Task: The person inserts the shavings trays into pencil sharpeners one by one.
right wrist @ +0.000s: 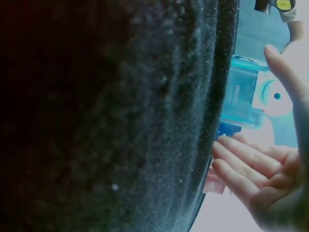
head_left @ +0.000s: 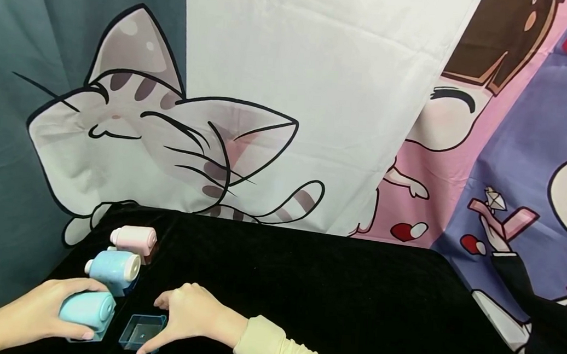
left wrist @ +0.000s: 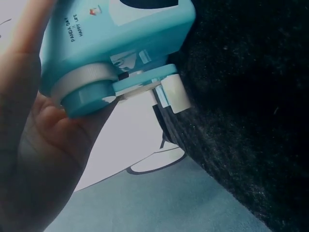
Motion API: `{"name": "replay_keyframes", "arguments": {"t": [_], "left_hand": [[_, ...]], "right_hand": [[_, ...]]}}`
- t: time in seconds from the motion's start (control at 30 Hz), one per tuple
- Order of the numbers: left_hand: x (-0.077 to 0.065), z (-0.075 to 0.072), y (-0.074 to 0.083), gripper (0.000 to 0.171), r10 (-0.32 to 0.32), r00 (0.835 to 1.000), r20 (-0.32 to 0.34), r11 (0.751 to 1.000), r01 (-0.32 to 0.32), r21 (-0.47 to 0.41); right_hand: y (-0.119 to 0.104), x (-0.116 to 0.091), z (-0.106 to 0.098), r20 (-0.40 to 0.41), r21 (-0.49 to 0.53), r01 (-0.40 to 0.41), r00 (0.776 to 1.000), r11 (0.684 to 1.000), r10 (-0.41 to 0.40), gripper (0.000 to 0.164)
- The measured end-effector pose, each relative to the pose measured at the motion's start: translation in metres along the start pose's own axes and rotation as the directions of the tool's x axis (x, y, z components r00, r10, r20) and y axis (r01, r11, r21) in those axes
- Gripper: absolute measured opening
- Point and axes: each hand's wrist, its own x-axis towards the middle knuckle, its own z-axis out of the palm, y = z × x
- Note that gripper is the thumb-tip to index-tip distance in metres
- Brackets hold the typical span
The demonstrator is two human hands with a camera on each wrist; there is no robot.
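My left hand (head_left: 44, 311) grips a teal crank pencil sharpener (head_left: 85, 308) at the near left of the table. Close up in the left wrist view, this sharpener (left wrist: 120, 36) shows small lettering, a ribbed collar and a crank with a white knob. Right beside it lies a clear blue tray (head_left: 141, 330), like a shavings drawer, on the black cloth. Over the tray's right side is my right hand (head_left: 195, 313), thumb and forefinger spread apart around it. In the right wrist view the right hand's fingers (right wrist: 251, 164) are extended, with nothing between them.
Behind the teal one, a light blue sharpener (head_left: 113, 266) and a pink sharpener (head_left: 133, 238) stand in a row along the left. Black cloth (head_left: 305, 293) covers the table. A printed cat curtain (head_left: 266, 143) hangs behind its far edge.
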Motion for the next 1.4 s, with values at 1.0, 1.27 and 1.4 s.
{"name": "replay_keyframes", "arguments": {"t": [1.0, 1.27, 1.4], "left_hand": [[-0.0016, 0.0047, -0.0039, 0.050, 0.026, 0.998, -0.051, 0.999, -0.025, 0.037], [-0.0028, 0.0056, -0.0039, 0.049, 0.007, 0.998, -0.062, 0.998, -0.003, 0.063], [-0.0030, 0.0066, -0.0039, 0.048, -0.009, 0.999, -0.053, 0.998, 0.012, 0.061]], "right_hand": [[-0.0058, -0.0023, 0.0010, 0.013, -0.064, -0.025, 1.000, 0.998, 0.025, 0.040], [-0.0068, -0.0020, 0.0011, 0.004, -0.059, -0.012, 1.000, 0.998, 0.012, 0.040], [-0.0076, -0.0004, 0.0011, 0.003, -0.064, -0.009, 1.000, 0.998, 0.009, 0.039]]}}
